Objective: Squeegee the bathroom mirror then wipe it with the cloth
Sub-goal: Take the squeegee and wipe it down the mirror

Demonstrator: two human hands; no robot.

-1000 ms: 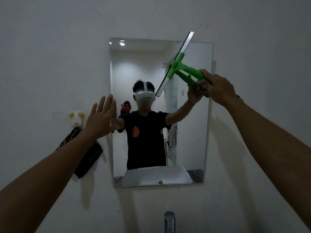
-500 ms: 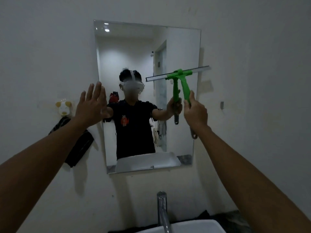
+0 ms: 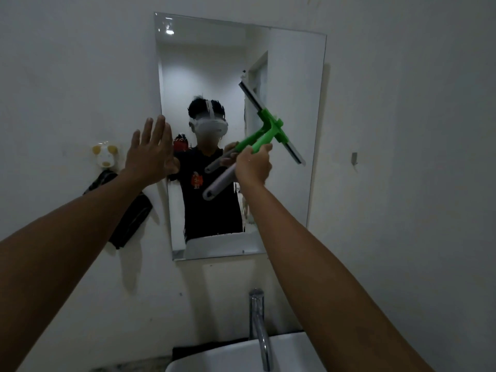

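A frameless rectangular mirror [image 3: 295, 76] hangs on the white wall. My right hand [image 3: 253, 165] grips the handle of a green squeegee [image 3: 271, 130]; its blade slants from upper left to lower right against the right half of the glass, and a grey handle end sticks out below my fist. My left hand [image 3: 150, 154] is flat with straight fingers against the mirror's left edge and the wall. A dark cloth [image 3: 131, 216] hangs on the wall left of the mirror.
A small cream wall hook [image 3: 104, 155] sits above the dark cloth. Below the mirror stand a chrome tap [image 3: 259, 326] and a white basin [image 3: 236, 355]. A small metal hook [image 3: 354, 157] is on the wall to the right.
The squeegee has swung from a level blade to a slanted one and moved down the glass. The view has tilted lower. My left hand stays at the mirror's left edge.
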